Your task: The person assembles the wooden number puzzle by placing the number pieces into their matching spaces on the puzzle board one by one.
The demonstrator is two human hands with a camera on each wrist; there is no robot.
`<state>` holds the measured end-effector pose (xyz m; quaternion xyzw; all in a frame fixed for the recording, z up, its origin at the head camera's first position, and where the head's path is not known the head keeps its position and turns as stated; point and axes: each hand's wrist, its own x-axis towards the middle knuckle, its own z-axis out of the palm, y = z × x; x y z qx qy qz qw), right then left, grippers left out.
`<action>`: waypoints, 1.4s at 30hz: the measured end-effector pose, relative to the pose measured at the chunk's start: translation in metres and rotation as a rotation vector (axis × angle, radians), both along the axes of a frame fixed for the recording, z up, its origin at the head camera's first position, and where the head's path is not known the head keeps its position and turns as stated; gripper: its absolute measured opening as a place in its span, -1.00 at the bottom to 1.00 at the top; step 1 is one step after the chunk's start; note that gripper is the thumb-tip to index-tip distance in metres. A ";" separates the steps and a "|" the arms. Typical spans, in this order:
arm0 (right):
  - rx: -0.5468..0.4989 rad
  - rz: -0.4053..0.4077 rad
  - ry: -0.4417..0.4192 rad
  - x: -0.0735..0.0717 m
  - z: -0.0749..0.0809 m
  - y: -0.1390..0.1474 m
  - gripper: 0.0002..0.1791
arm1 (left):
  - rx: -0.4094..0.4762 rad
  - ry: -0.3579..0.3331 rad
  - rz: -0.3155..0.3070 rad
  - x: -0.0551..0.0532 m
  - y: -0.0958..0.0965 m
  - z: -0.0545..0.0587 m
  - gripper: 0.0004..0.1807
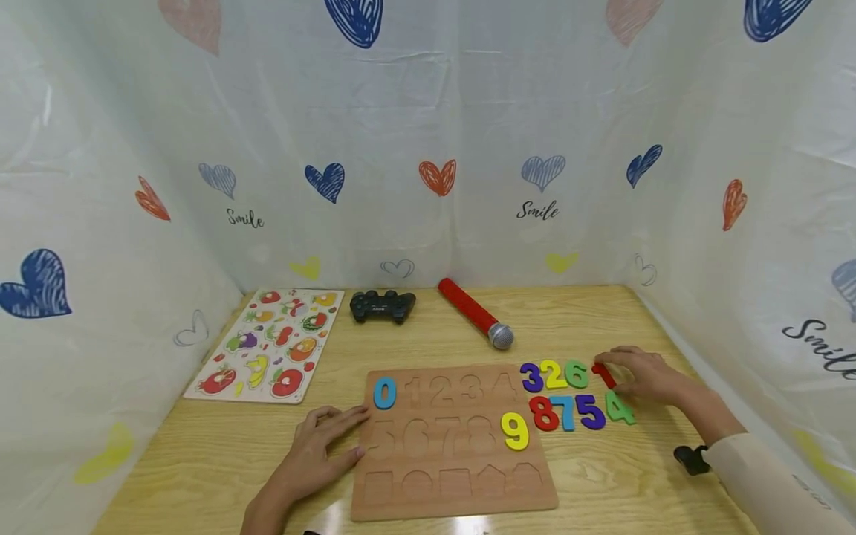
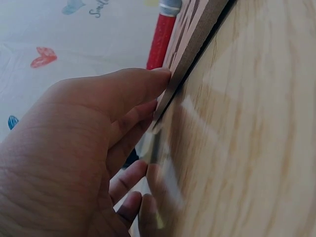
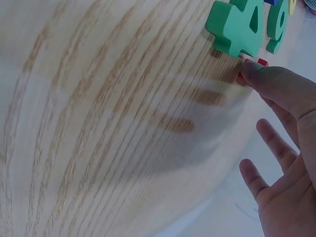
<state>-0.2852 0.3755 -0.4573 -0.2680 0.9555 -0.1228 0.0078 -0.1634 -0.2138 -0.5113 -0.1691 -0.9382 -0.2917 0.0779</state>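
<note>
A wooden number puzzle board [image 1: 455, 453] lies on the table, with a blue 0 [image 1: 384, 393] at its top-left recess and a yellow 9 [image 1: 515, 432] near its right edge. At the board's left edge, my left hand [image 1: 321, 449] touches the side with thumb and fingertips, fingers loosely bent. My right hand [image 1: 649, 375] pinches a red number 1 [image 1: 604, 375] between thumb and finger, right of the green 6 [image 1: 576, 374]. Just below it lies a green 4 [image 1: 619, 408], seen closer in the right wrist view [image 3: 237, 24].
Beside the board lie several loose numbers, among them a red 8 [image 1: 544, 413] and a purple 5 [image 1: 591, 412]. Behind are a black game controller [image 1: 383, 306] and a red microphone [image 1: 475, 312]. A fruit puzzle board [image 1: 267, 345] lies at left. Patterned curtains surround the table.
</note>
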 end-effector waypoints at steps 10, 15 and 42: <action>-0.020 -0.026 0.006 0.004 0.000 -0.001 -0.45 | -0.009 0.012 0.001 0.001 0.000 0.000 -0.44; -0.033 -0.057 0.008 0.006 0.004 -0.001 -0.46 | -0.003 -0.003 -0.002 0.002 0.001 0.002 -0.44; -0.036 -0.060 0.097 0.014 0.018 -0.028 -0.44 | -0.008 -0.075 0.004 0.001 0.000 0.003 -0.41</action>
